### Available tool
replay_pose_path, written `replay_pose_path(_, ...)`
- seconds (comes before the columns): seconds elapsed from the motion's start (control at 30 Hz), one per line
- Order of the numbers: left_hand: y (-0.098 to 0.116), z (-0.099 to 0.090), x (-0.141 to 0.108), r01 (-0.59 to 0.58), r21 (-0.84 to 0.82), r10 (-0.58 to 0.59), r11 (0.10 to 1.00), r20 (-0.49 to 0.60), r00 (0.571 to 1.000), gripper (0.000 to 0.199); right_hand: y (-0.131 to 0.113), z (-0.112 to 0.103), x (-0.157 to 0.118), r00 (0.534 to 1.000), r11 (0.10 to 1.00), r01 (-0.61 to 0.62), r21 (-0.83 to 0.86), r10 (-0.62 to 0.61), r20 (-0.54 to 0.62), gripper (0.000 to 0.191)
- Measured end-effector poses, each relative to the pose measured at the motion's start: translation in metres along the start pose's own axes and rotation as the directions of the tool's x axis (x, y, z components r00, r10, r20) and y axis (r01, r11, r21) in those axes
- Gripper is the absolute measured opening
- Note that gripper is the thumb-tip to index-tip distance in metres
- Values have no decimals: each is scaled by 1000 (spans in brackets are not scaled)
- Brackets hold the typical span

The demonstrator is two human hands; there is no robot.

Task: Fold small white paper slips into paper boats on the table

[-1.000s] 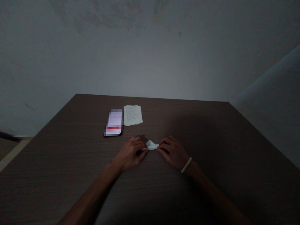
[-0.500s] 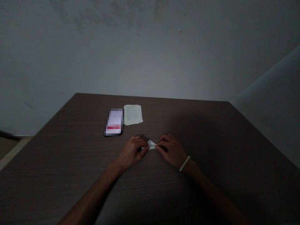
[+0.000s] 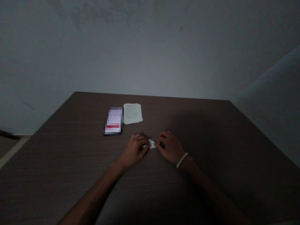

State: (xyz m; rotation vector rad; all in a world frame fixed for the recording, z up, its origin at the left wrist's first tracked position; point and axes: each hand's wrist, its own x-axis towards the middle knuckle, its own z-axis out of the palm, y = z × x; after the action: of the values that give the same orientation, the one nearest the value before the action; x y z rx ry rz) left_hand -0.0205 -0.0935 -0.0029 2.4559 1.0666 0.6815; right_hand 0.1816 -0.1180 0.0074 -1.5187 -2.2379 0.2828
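Observation:
A small folded piece of white paper (image 3: 152, 144) lies low over the table between my hands, with a pointed tip toward the far side. My left hand (image 3: 135, 149) pinches its left end between thumb and fingers. At the right end, my right hand (image 3: 170, 147) pinches the paper too, with a pale beaded bracelet (image 3: 182, 160) around that wrist. My fingers cover both ends of the paper.
Beyond my left hand a phone (image 3: 113, 121) with a lit, blurred screen lies on the dark brown table (image 3: 70, 150). Touching or close to its right side is a stack of printed paper squares (image 3: 132, 113). A grey wall (image 3: 150, 56) stands behind the table.
My right hand has shifted slightly up and left, its fingers closer to my left hand, so less of the folded paper shows. My left hand stays nearly in place.

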Motion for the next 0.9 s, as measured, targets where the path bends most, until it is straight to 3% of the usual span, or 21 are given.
replay_pose_path(0.67, -1, 7, -1, 28, -1, -28, 1000, -21, 999, 11, 1, 6, -2, 999, 1000, -9, -23, 8, -35, 11)
replay_pose_path(0.9, -2, 6, -3, 11, 38, -10, 999, -23, 1000, 15, -11, 3, -9, 996, 997, -22, -80, 15, -89, 6)
